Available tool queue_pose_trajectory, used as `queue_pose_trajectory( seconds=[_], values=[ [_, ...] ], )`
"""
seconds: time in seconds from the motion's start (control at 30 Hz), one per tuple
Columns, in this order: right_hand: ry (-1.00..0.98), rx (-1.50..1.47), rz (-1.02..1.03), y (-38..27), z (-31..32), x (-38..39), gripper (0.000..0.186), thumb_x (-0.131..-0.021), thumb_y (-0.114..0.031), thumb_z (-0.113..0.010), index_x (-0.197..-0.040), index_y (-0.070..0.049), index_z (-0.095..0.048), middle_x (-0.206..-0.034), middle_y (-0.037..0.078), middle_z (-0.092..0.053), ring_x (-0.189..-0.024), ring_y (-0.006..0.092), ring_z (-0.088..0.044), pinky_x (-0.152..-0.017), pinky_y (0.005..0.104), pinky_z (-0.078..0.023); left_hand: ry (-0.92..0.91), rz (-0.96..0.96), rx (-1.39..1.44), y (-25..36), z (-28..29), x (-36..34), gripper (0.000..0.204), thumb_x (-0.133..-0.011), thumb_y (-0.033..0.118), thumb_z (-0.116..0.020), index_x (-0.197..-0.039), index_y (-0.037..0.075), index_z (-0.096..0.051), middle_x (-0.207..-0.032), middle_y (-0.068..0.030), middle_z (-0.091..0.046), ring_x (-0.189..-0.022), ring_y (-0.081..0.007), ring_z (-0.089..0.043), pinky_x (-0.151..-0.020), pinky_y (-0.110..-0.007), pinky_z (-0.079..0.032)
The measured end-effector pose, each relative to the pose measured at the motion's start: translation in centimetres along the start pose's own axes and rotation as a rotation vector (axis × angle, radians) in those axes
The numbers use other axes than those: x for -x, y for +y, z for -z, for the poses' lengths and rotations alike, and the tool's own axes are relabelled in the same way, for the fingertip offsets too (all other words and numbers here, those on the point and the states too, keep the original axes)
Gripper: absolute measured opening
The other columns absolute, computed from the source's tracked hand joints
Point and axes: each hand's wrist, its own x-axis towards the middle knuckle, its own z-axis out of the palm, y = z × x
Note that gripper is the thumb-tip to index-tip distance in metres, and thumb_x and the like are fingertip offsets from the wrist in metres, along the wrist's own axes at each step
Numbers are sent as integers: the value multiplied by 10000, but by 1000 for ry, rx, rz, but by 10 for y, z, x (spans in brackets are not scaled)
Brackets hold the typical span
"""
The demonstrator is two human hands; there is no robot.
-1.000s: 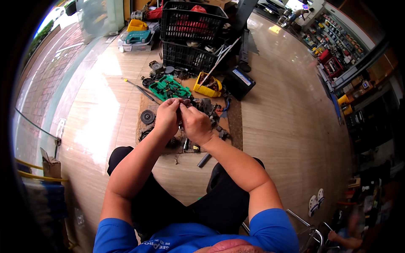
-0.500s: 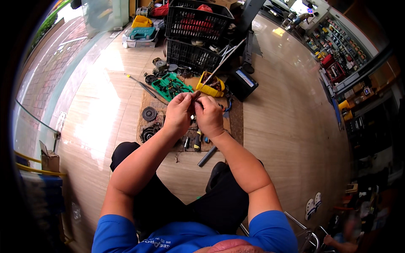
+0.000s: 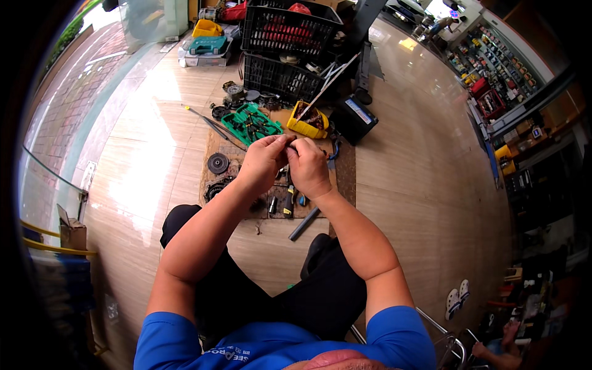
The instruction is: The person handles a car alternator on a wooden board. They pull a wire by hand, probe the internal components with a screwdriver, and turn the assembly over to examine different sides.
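My left hand [image 3: 265,159] and my right hand [image 3: 308,165] meet fingertip to fingertip above a worn mat [image 3: 342,188], both closed round something small and dark, mostly hidden by my fingers. Beneath them lie greasy metal parts, a round pulley [image 3: 217,163] to the left, a socket [image 3: 273,205], a yellow-and-black handled tool [image 3: 289,200] and a grey metal tube [image 3: 303,225]. An open green tool case [image 3: 251,123] sits just beyond my hands, beside a yellow container [image 3: 308,123] with parts inside.
Two stacked black crates [image 3: 290,34], a black battery [image 3: 353,121] and a teal case [image 3: 208,45] are at the back. Glass doors line the left. Pale sandals [image 3: 457,299] and a metal-framed seat are lower right, near another person's arm [image 3: 496,357]. A distant person [image 3: 444,28] stands top right.
Over the last second my joined hands have shifted slightly to the right and up in view, along with a small shift of the scene. In the last half second they have barely moved.
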Motion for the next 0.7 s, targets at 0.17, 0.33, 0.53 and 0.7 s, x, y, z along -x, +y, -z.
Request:
queue_pose_trajectory(
  seconds=[0.17, 0.33, 0.53, 0.7],
  values=[
    [3, 29, 45, -3, 1, 0, 97, -856, -108, -623, -859, -29, -566, -844, 172, -578, -798, 382, -589, -672, 444, -485, -125, 28, 96, 7, 5, -2, 223, -986, 149, -502, -1074, -15, -625, -972, -70, -654, -857, -147, -626, -796, -294, -519],
    [34, 26, 70, -7, 1, -2, 86, -851, -101, -635, -875, -36, -585, -839, 162, -582, -789, 374, -593, -664, 435, -488, -79, -43, 128, 5, 9, -6, 187, -978, 142, -524, -1063, -3, -606, -974, -94, -660, -862, -182, -640, -789, -328, -534],
    [46, -134, 2, -12, -3, -4, 68, -832, -71, -657, -873, -24, -629, -816, 175, -631, -773, 366, -624, -665, 406, -498, 163, -176, 172, 20, 19, -13, 162, -979, 141, -526, -1070, 9, -552, -961, -141, -661, -909, -253, -672, -803, -377, -568],
    [-58, -174, -167, -9, 2, -4, 88, -843, -89, -662, -878, -11, -645, -761, 192, -643, -700, 336, -652, -616, 376, -500, 188, -185, 209, 25, 14, -16, 198, -996, 137, -481, -1138, 3, -515, -1075, -201, -630, -983, -328, -652, -849, -439, -564]
  ],
)
